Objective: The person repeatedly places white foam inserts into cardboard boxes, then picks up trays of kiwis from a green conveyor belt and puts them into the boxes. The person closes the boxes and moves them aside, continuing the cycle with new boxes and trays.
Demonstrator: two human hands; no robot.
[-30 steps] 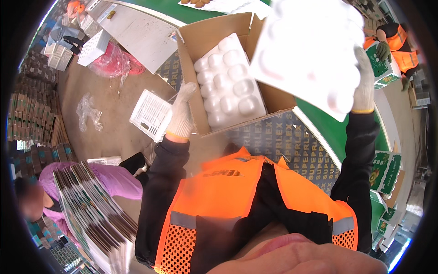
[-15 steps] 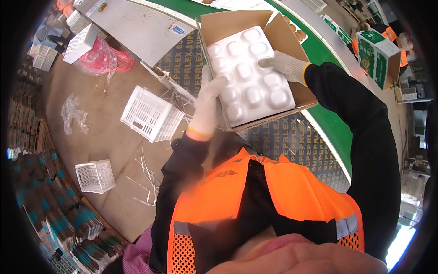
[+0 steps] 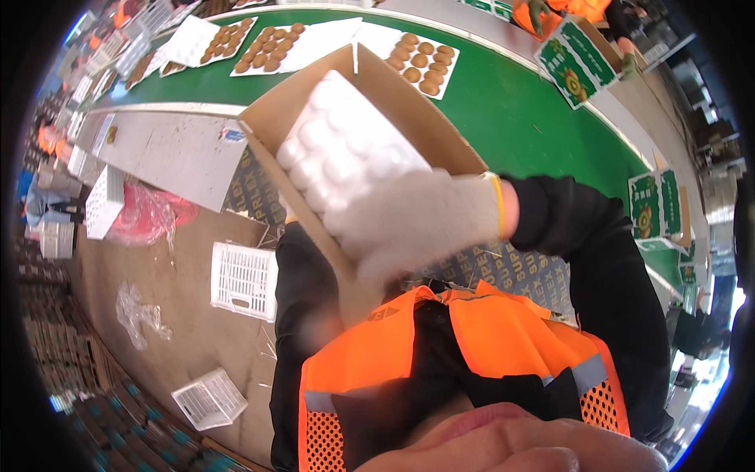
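Observation:
An uncovered brown cardboard box [image 3: 397,94] is tilted up in front of my chest. Inside lies a white moulded fruit tray [image 3: 338,130] with rounded bumps. Over the tray's near end is my right hand [image 3: 429,220], in a pale knitted glove with a yellow cuff; motion smears its fingers. My left hand [image 3: 290,212] holds the box from its left side. Only a sliver of its cuff shows, and the box wall hides its fingers.
Kiwifruit [image 3: 269,49] in white trays sit on the green conveyor [image 3: 503,118] beyond the box. A grey metal table [image 3: 169,153] stands left. White plastic crates [image 3: 244,279] and clear wrap [image 3: 140,315] lie on the floor. Printed cartons [image 3: 578,63] and a co-worker's orange vest [image 3: 535,16] are at right.
The box has turned and come nearer my chest. My right hand has moved from the tray's right side to its near end. My left hand has gone behind the box wall.

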